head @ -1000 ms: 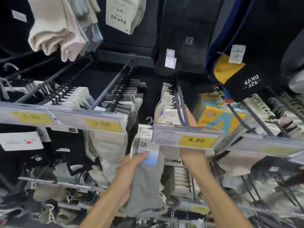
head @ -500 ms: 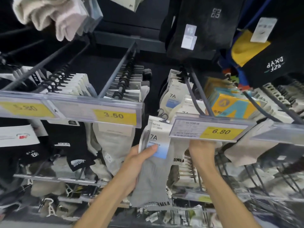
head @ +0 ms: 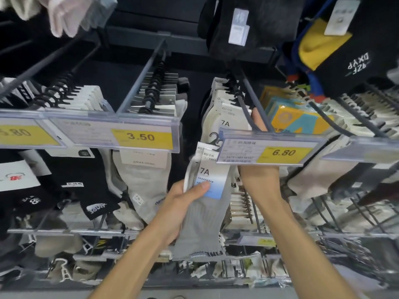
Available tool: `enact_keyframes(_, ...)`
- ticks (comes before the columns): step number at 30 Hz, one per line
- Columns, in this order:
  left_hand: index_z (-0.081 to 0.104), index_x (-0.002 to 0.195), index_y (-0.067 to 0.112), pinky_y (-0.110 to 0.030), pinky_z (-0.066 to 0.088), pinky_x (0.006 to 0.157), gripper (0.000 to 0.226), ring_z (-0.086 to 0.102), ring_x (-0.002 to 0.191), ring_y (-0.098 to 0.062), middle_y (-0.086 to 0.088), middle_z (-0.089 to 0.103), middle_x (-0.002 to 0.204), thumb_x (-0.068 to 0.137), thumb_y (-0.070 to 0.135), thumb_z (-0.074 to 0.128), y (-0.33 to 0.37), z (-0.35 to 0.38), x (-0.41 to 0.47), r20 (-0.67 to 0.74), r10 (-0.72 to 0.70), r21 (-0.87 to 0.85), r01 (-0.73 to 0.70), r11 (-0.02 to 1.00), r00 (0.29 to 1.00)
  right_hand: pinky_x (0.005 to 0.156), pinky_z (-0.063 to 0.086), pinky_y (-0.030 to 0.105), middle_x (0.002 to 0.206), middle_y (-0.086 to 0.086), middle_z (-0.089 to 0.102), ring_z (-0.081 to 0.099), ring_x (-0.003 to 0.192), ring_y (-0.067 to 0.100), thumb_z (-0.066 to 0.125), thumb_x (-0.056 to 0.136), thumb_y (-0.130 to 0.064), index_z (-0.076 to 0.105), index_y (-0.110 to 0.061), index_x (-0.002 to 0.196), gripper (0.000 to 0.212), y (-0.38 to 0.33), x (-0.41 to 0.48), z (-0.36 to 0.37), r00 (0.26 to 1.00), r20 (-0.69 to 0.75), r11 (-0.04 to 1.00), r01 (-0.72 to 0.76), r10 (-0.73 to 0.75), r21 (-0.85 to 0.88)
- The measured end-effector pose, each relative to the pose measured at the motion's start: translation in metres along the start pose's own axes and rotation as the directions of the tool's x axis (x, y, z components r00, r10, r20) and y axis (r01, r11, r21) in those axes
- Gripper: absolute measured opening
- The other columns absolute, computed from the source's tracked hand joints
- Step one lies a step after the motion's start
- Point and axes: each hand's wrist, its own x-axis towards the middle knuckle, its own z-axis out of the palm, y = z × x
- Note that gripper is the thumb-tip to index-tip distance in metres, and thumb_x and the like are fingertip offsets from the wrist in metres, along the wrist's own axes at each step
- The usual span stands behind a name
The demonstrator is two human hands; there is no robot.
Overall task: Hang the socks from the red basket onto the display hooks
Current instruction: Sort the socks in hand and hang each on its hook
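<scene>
Grey ribbed socks on white card [head: 205, 203]: your left hand [head: 179, 206] grips them. Your right hand [head: 259, 178], at 3 o'clock: grip hidden behind the yellow price label [head: 269, 152]. Risk: the black plastic hanger [head: 214, 137] misses the grey metal hook [head: 250, 91] and the pack drops.

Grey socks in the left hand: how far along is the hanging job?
Done: several 7A packs already hang on the hook behind the 6.80 tag. In hand: the left hand grips the grey socks, their hanger beside that tag, not yet on the hook; the right hand reaches up behind it. Left: slide them on. Red basket out of view, so remaining count unknown.
</scene>
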Motion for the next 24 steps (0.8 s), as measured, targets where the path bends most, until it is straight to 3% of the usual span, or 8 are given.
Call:
enact_keyframes(2,0.082,0.085,0.032,-0.023,0.058,0.063,0.015,0.077,0.08,-0.014,-0.001,0.08,0.088,0.071,0.033,0.076,-0.001,-0.001,-0.004,0.043,0.03,0.025,-0.031,0.999,0.999,0.069,0.041,0.015,0.086,-0.01,0.061,0.055,0.082,0.001,0.055,0.093,-0.009,0.06,-0.016,0.09,0.009,0.003,-0.013,0.001,0.972,-0.114,0.977,0.211,-0.207,0.027)
enact_keyframes(4,0.082,0.088,0.033,-0.022,0.058,0.066,0.01,0.077,0.083,-0.014,-0.002,0.08,0.09,0.078,0.032,0.078,-0.002,-0.002,-0.007,0.068,0.049,0.054,-0.053,0.997,0.996,0.088,0.044,0.02,0.114,-0.01,0.063,0.057,0.109,0.003,0.056,0.094,-0.023,0.062,-0.019,0.115,0.023,0.013,-0.038,0.001,0.929,-0.147,0.941,0.336,-0.339,-0.043)
enact_keyframes(6,0.081,0.096,0.028,-0.026,0.059,0.074,0.016,0.076,0.092,-0.019,-0.006,0.08,0.098,0.081,0.033,0.078,-0.005,-0.002,-0.009,0.096,0.058,0.093,-0.067,0.993,0.994,0.091,0.047,0.022,0.121,-0.019,0.059,0.058,0.112,0.008,0.06,0.091,-0.034,0.056,-0.037,0.125,0.035,0.022,-0.057,0.004,0.946,-0.067,0.948,0.319,-0.318,0.004)
enact_keyframes(8,0.081,0.098,0.028,-0.027,0.058,0.077,0.021,0.075,0.096,-0.02,-0.005,0.079,0.102,0.08,0.038,0.077,-0.009,0.0,-0.011,0.113,0.072,0.126,-0.086,0.988,0.991,0.086,0.051,0.022,0.114,-0.021,0.064,0.063,0.104,0.008,0.065,0.086,-0.036,0.053,-0.052,0.126,0.045,0.026,-0.066,0.007,0.973,0.003,0.968,0.229,-0.23,0.107)
enact_keyframes(15,0.076,0.108,0.042,-0.022,0.058,0.077,0.052,0.073,0.104,-0.012,0.006,0.077,0.111,0.072,0.078,0.067,-0.012,0.006,-0.007,0.113,0.066,0.118,-0.08,0.99,0.991,0.082,0.057,0.033,0.109,-0.014,0.071,0.068,0.097,0.013,0.072,0.085,-0.023,0.059,-0.046,0.118,0.042,0.027,-0.062,-0.002,0.985,0.042,0.953,0.151,-0.167,0.261)
enact_keyframes(19,0.074,0.104,0.051,-0.013,0.055,0.076,0.048,0.072,0.1,-0.003,0.016,0.077,0.104,0.074,0.085,0.056,0.002,0.012,-0.002,0.161,0.141,0.218,-0.175,0.96,0.977,0.087,0.055,0.046,0.108,-0.003,0.074,0.069,0.1,0.021,0.073,0.082,-0.02,0.056,-0.036,0.114,0.039,0.022,-0.05,-0.007,0.986,0.075,0.91,0.11,-0.152,0.4)
enact_keyframes(22,0.075,0.106,0.047,-0.011,0.051,0.083,0.035,0.07,0.106,-0.003,0.016,0.076,0.109,0.092,0.066,0.049,0.014,0.021,0.001,0.242,0.194,0.276,-0.259,0.925,0.951,0.084,0.055,0.027,0.106,-0.003,0.075,0.07,0.1,0.016,0.069,0.084,-0.008,0.057,-0.024,0.12,0.042,0.018,-0.036,-0.013,0.985,0.005,0.852,0.149,-0.175,0.501)
enact_keyframes(24,0.075,0.106,0.044,-0.01,0.049,0.085,0.026,0.068,0.107,-0.001,0.017,0.075,0.111,0.099,0.042,0.05,0.019,0.024,0.003,0.242,0.255,0.317,-0.324,0.891,0.936,0.082,0.052,0.016,0.103,-0.011,0.075,0.07,0.098,0.004,0.065,0.085,-0.006,0.059,-0.007,0.122,0.037,0.013,-0.023,-0.016,0.977,-0.064,0.87,0.211,-0.204,0.445)
